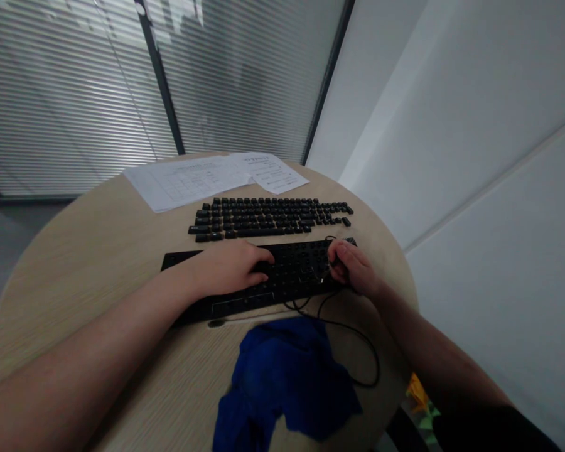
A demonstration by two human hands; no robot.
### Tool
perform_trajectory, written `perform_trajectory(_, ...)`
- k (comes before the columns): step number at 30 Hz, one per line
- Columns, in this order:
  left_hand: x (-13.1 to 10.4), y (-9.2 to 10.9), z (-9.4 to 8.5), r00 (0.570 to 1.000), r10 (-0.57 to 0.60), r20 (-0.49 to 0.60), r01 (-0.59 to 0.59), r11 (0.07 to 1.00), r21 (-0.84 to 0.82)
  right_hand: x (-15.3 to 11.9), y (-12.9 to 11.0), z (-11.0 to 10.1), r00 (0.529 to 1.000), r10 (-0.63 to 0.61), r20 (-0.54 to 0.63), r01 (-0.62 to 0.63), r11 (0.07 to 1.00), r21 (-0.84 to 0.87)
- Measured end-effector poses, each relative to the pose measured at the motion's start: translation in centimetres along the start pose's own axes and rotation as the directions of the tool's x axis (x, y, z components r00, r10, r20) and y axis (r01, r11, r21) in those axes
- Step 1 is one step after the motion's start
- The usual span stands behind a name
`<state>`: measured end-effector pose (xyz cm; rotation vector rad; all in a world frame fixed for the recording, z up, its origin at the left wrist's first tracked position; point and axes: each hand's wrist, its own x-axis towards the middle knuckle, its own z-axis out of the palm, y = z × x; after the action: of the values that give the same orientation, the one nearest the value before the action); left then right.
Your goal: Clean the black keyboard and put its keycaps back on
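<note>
A black keyboard base [245, 306] with its keycaps off lies at a slight slant on the round table. My left hand [230, 267] rests on its middle, thumb and forefinger stretched out and apart. Over its right end, my right hand [351, 267] is closed in a fist around something thin. Only a small tip of that thing shows below the fingers, too dim to name. Behind the base, loose black keycaps [258, 216] are laid out in keyboard order. A black cable [374, 361] loops out from under the base's right front.
A crumpled blue cloth [287, 376] lies at the front of the wooden table [66, 270]. Printed papers [193, 179] lie at the back. Between base and cloth is a thin stick with a dark end [216, 323]. A white wall [489, 188] stands on the right.
</note>
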<state>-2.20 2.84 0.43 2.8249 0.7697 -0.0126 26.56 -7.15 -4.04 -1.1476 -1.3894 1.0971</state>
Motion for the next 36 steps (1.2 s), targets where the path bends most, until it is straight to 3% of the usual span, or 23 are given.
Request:
perform_trajectory(8,0.0,0.1,-0.2,1.000,-0.016,0.017,0.016,1.000,-0.010,-0.2,0.0,0.1,0.998,0.042,0.037,-0.041,0.999,-0.016)
perform_trajectory(20,0.1,0.2,-0.2,0.999,-0.035,0.021,0.035,0.999,-0.012,-0.4,0.3,0.5,0.999,0.027,-0.032,-0.031,0.991,-0.133)
perform_trajectory(26,0.1,0.2,-0.3,0.999,-0.025,0.023,0.026,0.999,-0.020,-0.6,0.0,0.3,0.998,0.042,0.043,-0.036,0.990,-0.135)
perform_trajectory(30,0.1,0.0,-0.1,1.000,-0.021,0.014,0.022,1.000,-0.020,-0.9,0.0,-0.1,0.991,0.013,0.130,0.019,0.970,-0.243)
perform_trajectory(36,0.1,0.1,-0.2,0.999,-0.045,0.020,0.045,0.999,-0.005,-0.9,-0.4,-0.4,0.966,-0.136,0.218,0.213,0.900,-0.381)
